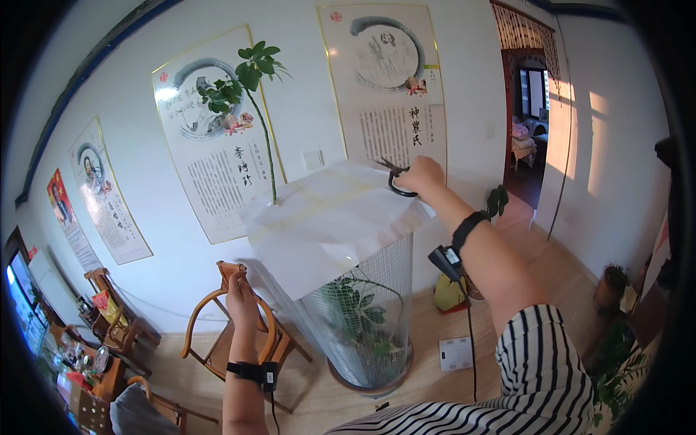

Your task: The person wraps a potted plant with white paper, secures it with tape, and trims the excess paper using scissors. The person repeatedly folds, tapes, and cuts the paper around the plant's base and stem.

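Observation:
My right hand [421, 176] grips a pair of black-handled scissors [399, 176] by the handles, above the right rear edge of a white sheet [326, 212]. The sheet, with yellowish tape strips, covers the top of a wire-mesh cylinder [380, 283]. A plant stem [266, 136] with leaves at its top rises through the sheet. More leafy plant growth [353, 310] shows inside the mesh. My left hand [240, 293] is raised at the left, in front of the top rail of a wooden chair [190, 331]; whether it touches the rail I cannot tell.
Posters [217, 163] hang on the wall behind. On the floor at the right are a white scale [455, 353], a yellow bag [449, 293] and potted plants [611, 288]. Cables hang from both wristbands. A cluttered wooden table [109, 375] stands at the lower left, and a doorway opens at the right.

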### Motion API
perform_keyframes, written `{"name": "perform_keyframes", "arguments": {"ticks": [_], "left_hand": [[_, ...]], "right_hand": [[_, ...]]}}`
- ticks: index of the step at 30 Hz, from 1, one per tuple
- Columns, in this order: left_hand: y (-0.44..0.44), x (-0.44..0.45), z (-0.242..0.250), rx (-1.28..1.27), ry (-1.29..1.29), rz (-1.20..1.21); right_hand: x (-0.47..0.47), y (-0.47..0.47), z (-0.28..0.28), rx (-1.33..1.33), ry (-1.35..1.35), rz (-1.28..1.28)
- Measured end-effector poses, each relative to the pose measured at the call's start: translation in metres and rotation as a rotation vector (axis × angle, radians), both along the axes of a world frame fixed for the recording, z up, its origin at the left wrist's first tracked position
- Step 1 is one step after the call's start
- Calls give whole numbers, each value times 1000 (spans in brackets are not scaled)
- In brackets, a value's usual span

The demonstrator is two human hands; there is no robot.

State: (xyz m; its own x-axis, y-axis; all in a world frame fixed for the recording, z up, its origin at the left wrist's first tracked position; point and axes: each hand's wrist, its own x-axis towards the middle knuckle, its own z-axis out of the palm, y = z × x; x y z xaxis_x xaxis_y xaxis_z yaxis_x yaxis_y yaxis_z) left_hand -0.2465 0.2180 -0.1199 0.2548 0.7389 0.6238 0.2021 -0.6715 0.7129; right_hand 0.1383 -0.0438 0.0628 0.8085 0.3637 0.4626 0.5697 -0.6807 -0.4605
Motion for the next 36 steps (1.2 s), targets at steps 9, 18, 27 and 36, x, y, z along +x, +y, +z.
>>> {"name": "perform_keyframes", "arguments": {"ticks": [9,18,27,36], "left_hand": [[38,25,11,105,-83,-80],[107,88,-38,-329,-266,-397],[113,111,-30,-696,-307,-628],[116,107,-40,-649,-322,-683]], "right_hand": [[8,36,-5,-271,-44,46],[-56,-42,-87,1127,-351,255],[-91,-9,-268,911,460,364],[-110,-8,-247,805,530,439]]}}
